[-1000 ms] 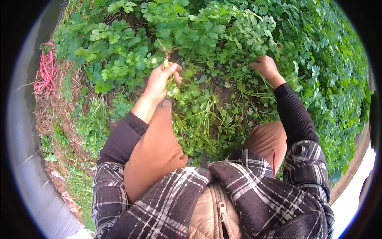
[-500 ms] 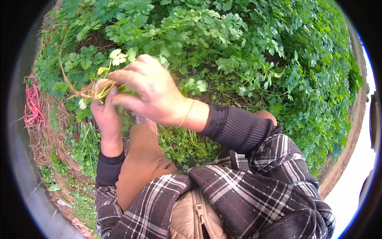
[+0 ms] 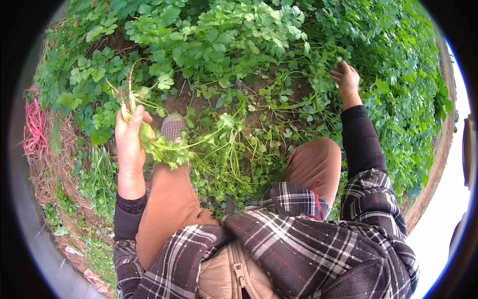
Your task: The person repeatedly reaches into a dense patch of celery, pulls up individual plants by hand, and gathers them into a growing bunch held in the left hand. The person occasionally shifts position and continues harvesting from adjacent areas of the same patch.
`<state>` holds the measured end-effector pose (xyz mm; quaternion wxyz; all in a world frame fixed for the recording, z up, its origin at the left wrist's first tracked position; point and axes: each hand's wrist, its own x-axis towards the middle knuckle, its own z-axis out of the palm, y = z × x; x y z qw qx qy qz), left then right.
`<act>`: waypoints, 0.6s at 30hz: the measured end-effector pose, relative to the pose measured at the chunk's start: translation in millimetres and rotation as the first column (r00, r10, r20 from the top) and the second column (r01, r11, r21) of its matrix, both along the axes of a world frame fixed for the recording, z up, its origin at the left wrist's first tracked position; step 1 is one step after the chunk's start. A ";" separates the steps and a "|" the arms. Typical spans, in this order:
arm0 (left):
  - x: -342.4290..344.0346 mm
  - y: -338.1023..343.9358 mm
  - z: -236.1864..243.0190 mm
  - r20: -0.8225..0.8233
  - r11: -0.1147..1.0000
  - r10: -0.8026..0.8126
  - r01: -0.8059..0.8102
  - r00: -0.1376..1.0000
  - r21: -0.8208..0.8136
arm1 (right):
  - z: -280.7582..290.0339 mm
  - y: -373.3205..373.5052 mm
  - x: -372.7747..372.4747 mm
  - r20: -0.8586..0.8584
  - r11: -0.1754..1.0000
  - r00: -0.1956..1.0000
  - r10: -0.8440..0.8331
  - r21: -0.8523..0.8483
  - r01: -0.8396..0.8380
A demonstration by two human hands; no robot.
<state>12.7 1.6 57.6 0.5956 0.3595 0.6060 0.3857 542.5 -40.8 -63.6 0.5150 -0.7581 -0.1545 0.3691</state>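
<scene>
My left hand point(image 3: 130, 137) is closed around a small bunch of coriander point(image 3: 174, 151). Its thin brown roots point(image 3: 130, 79) stick up above the thumb, while the leafy tops hang to the right over my knee. Far out to the right, my right hand point(image 3: 347, 82) is at the edge of the standing coriander point(image 3: 393, 84). Its fingers are curled, and leaves beside the fingertips hide whatever may be in them.
Coriander foliage point(image 3: 239, 35) grows thickly ahead and to the right. Low, flattened stems point(image 3: 249, 154) cover soil between my knees. My shoe point(image 3: 172, 128) is among the plants. Pink-red twine point(image 3: 36, 127) lies on dry straw point(image 3: 52, 172) at left, near cut greens point(image 3: 101, 172).
My right hand has left the bunch and swung far right to the standing plants. The left hand still holds the bunch, now turned with its roots up and leaves to the right.
</scene>
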 end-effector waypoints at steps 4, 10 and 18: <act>14.1 4.7 7.1 0.125 0.995 -0.077 0.069 0.989 0.066 | 2.1 19.7 -87.2 0.254 0.761 0.729 0.636 -0.048 -0.647; 4.7 1.1 -2.2 0.298 0.997 -0.058 0.041 0.953 0.061 | -59.6 77.1 -104.4 0.362 0.324 -0.124 0.924 -0.912 -0.250; 3.8 2.5 -17.5 0.352 1.000 -0.017 0.023 0.936 -0.014 | -76.6 14.7 -96.1 0.727 0.621 -0.128 0.675 -0.653 -0.434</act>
